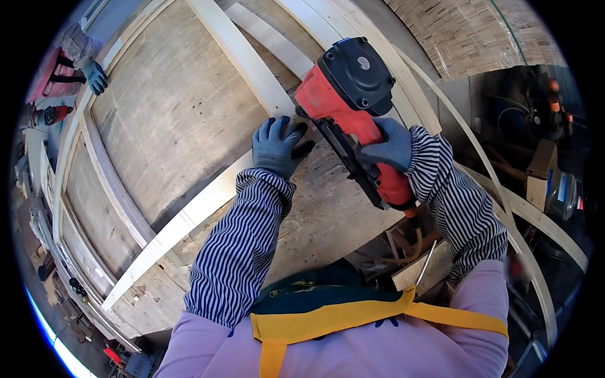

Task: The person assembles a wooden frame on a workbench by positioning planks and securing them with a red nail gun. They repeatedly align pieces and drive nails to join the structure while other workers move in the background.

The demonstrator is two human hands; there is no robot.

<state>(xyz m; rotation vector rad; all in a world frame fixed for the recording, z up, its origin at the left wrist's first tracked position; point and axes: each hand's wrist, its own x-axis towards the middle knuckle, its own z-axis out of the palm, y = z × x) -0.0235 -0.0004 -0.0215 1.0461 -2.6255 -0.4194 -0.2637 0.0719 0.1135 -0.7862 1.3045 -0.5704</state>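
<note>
My right hand [389,146], in a grey-blue glove, is wrapped round the handle of a red and black nail gun [358,74]. An air hose [417,242] is joined to the lower end of its handle. The gun's nose is beside the end of a pale wooden strip [249,60], close to my left hand [275,146]. That hand, gloved with dark fingertips, has its fingers bent over the end of another wooden strip [170,236], which runs down to the lower left. Both strips lie on a plywood surface [170,101]. The exact contact at the nose is hidden.
More wooden strips [110,173] form a frame across the plywood. At upper left is another person's gloved hand [94,77] near a red tool [58,114]. Long curved strips [526,217] pass on my right. Stacked wood [479,34] stands at the upper right, a cardboard box [541,175] below it.
</note>
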